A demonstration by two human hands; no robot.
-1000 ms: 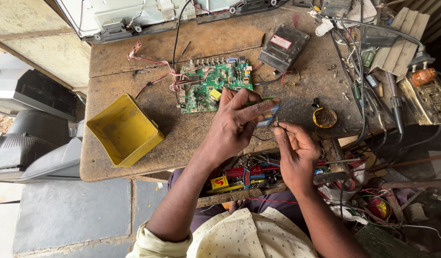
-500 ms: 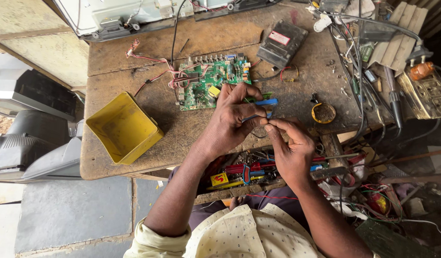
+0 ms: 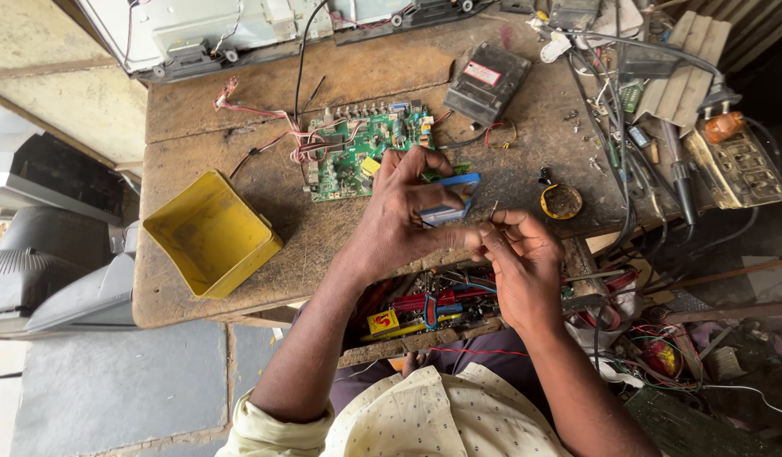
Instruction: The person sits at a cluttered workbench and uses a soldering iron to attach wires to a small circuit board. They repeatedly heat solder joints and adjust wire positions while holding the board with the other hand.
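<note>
My left hand [image 3: 404, 211] is closed around a small blue and white box [image 3: 450, 196], held above the wooden bench [image 3: 264, 85]. My right hand [image 3: 514, 254] sits just right of it, fingers pinched on a thin metal pin or wire [image 3: 493, 208] that sticks up near the box. Both hands touch at the fingertips. A green circuit board [image 3: 353, 152] with red and white wires lies on the bench just beyond my left hand.
An open yellow plastic box [image 3: 209, 233] sits at the bench's left front. A dark meter-like device [image 3: 486, 80], a small round tin [image 3: 561, 201], cables and tools crowd the right. An open drawer [image 3: 425, 309] of tools lies below my hands. Grey casings stand at left.
My left hand turned so the blue box faces up more clearly. My right hand came closer and pinches the thin pin beside it. The camera view shifted slightly.
</note>
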